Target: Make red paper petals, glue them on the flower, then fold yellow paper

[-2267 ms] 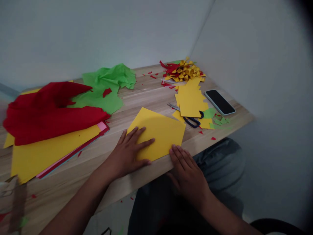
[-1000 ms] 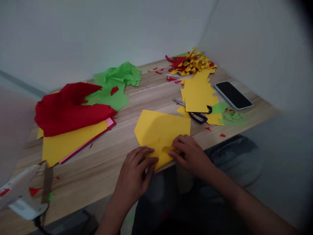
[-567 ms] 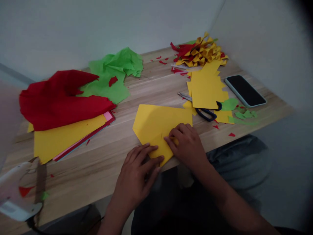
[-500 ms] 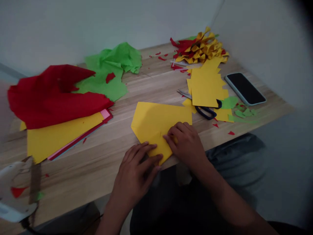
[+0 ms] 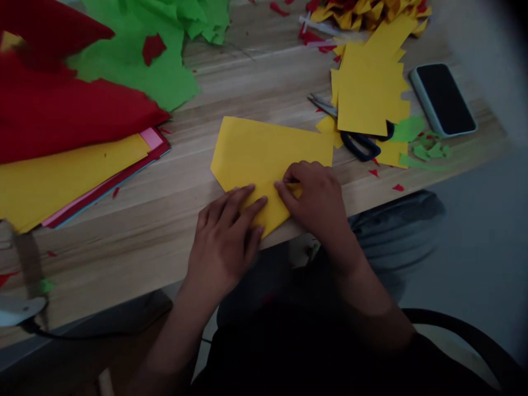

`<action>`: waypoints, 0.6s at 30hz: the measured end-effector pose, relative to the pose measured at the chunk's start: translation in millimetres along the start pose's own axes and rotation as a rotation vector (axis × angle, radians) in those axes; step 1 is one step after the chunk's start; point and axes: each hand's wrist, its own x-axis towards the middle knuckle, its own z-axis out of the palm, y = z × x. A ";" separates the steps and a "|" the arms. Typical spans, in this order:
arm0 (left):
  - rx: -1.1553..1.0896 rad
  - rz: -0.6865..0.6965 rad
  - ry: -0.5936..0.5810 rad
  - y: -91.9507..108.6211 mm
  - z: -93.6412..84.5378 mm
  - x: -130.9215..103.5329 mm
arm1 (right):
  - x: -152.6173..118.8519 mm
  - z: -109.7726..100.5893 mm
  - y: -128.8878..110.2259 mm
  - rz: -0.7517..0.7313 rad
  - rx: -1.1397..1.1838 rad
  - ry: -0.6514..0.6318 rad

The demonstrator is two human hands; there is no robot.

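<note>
A folded yellow paper (image 5: 264, 148) lies at the front edge of the wooden table, its left end cut or folded to a slant. My left hand (image 5: 225, 231) rests on its lower left part with the fingers spread, pressing it flat. My right hand (image 5: 313, 198) pinches a folded flap of the same paper at its lower right, thumb and fingers closed together. The near corner of the paper points toward me between the two hands.
Dark-handled scissors (image 5: 358, 144) lie partly under cut yellow pieces (image 5: 365, 91), with a phone (image 5: 445, 99) further right. Red paper (image 5: 70, 115), green paper (image 5: 173, 71) and stacked sheets (image 5: 74, 181) are at the left. A white device (image 5: 18, 311) with a cable sits lower left.
The camera view has tilted downward, so the table items appear higher. Both hands keep nearly the same places on the yellow paper; my left fingers have shifted slightly.
</note>
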 end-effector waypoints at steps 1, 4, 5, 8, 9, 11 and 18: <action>0.012 0.005 -0.016 0.6 -0.5 1.0 | -0.1 -0.1 0.0 0.003 0.005 -0.002; 0.025 0.005 -0.033 0.0 -1.7 4.0 | -0.4 -0.4 0.1 0.004 0.010 -0.012; 0.032 -0.001 -0.030 -0.6 -1.8 5.2 | -0.4 -0.5 0.1 0.004 0.008 -0.016; 0.050 -0.024 -0.002 -1.9 -1.0 8.9 | -0.7 -1.3 0.0 0.008 0.004 -0.022; 0.053 -0.029 0.002 -1.9 -0.7 10.0 | -0.9 -1.6 -0.1 0.013 0.003 -0.024; 0.062 -0.025 -0.009 -1.7 -0.3 11.4 | -1.4 -2.1 -0.7 0.020 0.005 -0.028; 0.103 0.022 -0.049 -2.5 -0.2 11.7 | -2.5 -1.3 -2.1 0.044 0.008 -0.003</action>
